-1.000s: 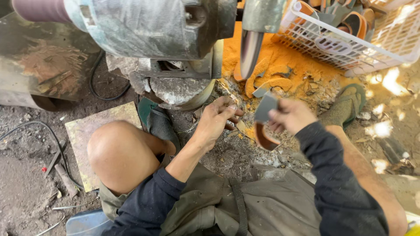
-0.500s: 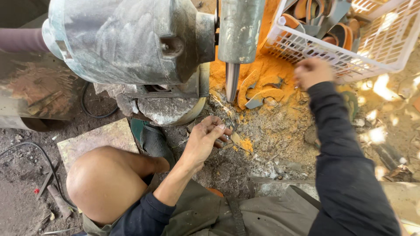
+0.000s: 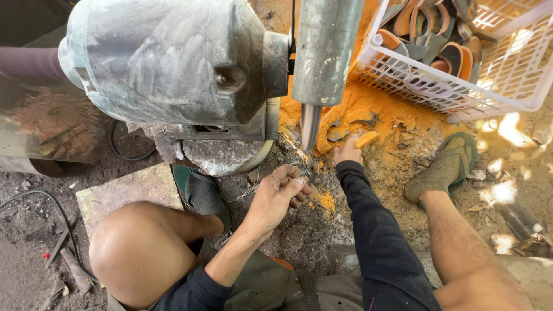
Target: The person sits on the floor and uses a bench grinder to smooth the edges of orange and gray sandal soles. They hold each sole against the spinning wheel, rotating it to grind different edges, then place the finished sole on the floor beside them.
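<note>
2 hands at work below 1 big grey motor housing (image 3: 173,63), landmark for all else. Left hand (image 3: 279,196) just below and right of housing, fingers curled loosely around something thin, too small to make out, possibly a wire strand. Right hand (image 3: 347,152) further right, under 1 grey vertical shaft (image 3: 324,52), fingers down on the ground and pinching 1 small orange piece (image 3: 367,139); grip partly hidden by the wrist. Orange dust (image 3: 391,109) heaped right of housing, with 3 or so grey curved scraps (image 3: 337,133) lying in it, just beside the right hand. 1 white plastic basket (image 3: 438,92) far right of housing, holding several orange-and-grey curved pieces, count unclear. 1 foot in a dusty sandal (image 3: 446,167) below the basket. 1 bare knee (image 3: 138,253) below housing. 1 flat stone slab (image 3: 127,190) under housing at left. 1 black cable (image 3: 52,213) on the dirt far left.
</note>
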